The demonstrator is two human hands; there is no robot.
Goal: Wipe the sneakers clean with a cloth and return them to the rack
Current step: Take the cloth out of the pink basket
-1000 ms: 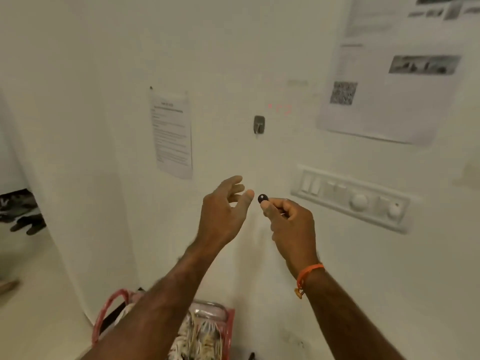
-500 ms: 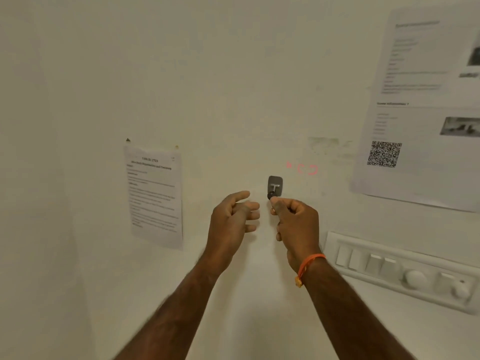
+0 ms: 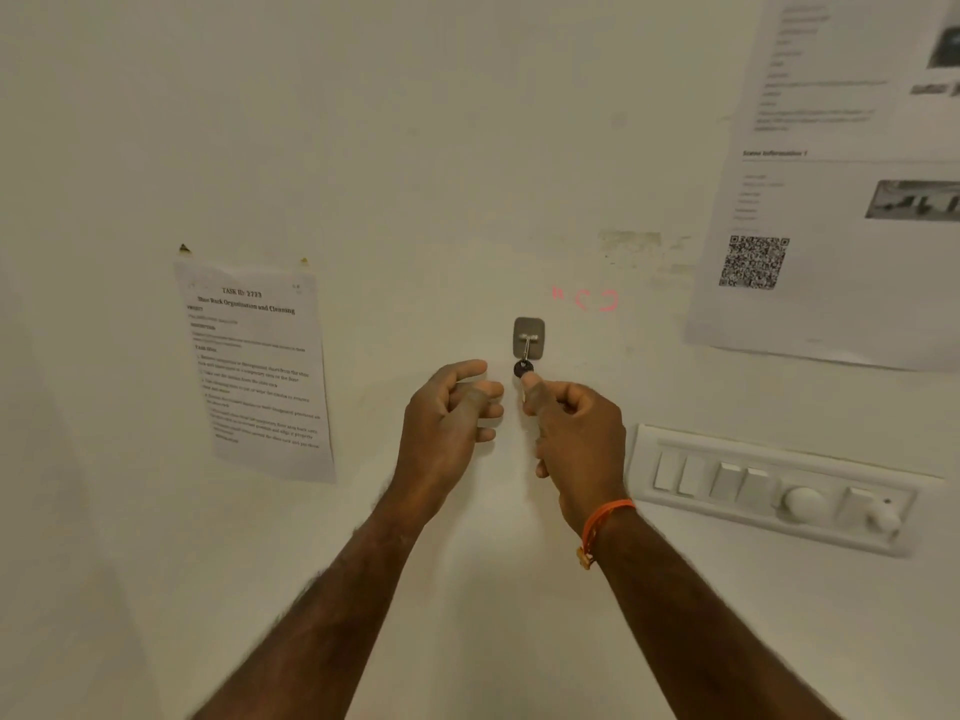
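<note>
Sneakers, cloth and rack are all out of view here, so nothing shows whether any wiping has been done or any pair put back; judged from this moment alone, the shoe work proper cannot be counted as started or finished, and the hands are busy with a side errand at the wall. Farthest left, a printed task sheet (image 3: 257,371) is taped to the pale wall (image 3: 415,122). Right of it, the left hand (image 3: 449,407) is raised to about the height of the hook, fingers loosely curled and parted, gripping nothing, its fingertips just beside the right hand's thumb. Next comes the small grey wall hook (image 3: 529,337) with a dark, round tag (image 3: 522,368) hanging from it (a key fob, by the look of it, though it is too small to be sure). The right hand (image 3: 574,433), an orange wristband (image 3: 602,522) below it, is closed in a pinch, thumb tip touching the lower edge of the tag, the other fingers folded into the palm; whether it is hanging the tag or lifting it off cannot be told. Both forearms reach up and forward, nearly parallel. Further right sit a white switch panel (image 3: 769,491) and, above it, a large sheet with a QR code (image 3: 831,200).
</note>
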